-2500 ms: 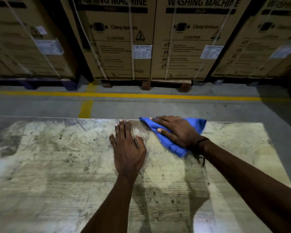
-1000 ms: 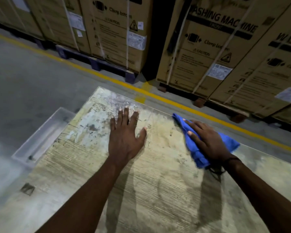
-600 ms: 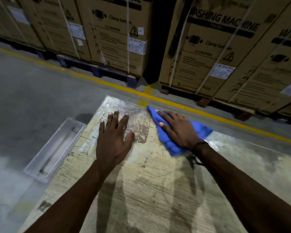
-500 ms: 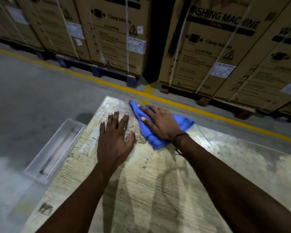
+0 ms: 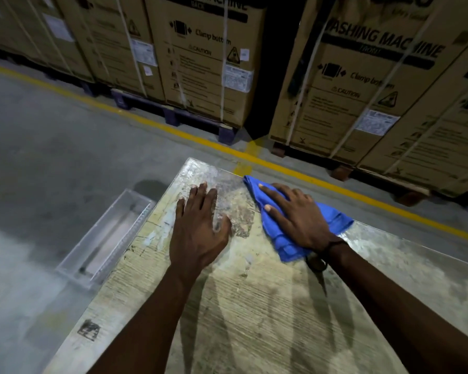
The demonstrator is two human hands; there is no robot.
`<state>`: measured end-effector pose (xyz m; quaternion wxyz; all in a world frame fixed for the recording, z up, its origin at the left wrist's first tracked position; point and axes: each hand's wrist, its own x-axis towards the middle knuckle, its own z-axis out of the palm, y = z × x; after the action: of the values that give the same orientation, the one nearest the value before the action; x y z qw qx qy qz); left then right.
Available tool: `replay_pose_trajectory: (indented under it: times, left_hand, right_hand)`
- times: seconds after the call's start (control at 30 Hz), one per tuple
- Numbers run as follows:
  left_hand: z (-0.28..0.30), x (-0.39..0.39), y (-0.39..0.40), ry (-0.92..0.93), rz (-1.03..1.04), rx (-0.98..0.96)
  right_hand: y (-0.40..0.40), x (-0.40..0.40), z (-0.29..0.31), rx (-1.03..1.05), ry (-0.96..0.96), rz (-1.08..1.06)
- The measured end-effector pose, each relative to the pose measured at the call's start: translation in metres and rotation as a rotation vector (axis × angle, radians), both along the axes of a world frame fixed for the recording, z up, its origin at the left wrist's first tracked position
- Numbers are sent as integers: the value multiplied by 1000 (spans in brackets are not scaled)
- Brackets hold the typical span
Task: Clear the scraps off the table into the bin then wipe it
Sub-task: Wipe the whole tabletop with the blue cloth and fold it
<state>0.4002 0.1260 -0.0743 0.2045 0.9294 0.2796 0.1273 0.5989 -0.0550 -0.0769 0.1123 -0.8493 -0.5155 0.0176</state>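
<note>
Your left hand lies flat, palm down, its fingers straight and close together, pointing away from you, the thumb spread out to the right. Your left forearm runs up from the lower middle of the view, bare to the wrist. Your right hand is also palm down, its fingers straight and slightly spread, angled toward the upper left, pressing rather than curling into a grip. A dark band circles your right wrist, with a loop hanging below it. Your right forearm comes in from the lower right corner, bare. The two hands sit near each other, not touching
</note>
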Motion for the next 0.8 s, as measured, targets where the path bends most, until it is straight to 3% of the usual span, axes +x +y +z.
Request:
replay_pose_trajectory:
  times: [0.13, 0.37, 0.57, 0.8]
  left_hand:
    - [-1, -1, 0, -62, 14, -48]
    - [4, -14, 8, -293, 137, -341]
    - [10, -64, 62, -367, 135, -270]
    - [6, -127, 115, -312, 230, -263]
  right_hand:
    - [45, -10, -2, 3, -14, -10]
    - [161, -37, -3, 17, -27, -25]
    - [219, -60, -8, -2, -69, -106]
    - [218, -92, -8, 39, -27, -193]
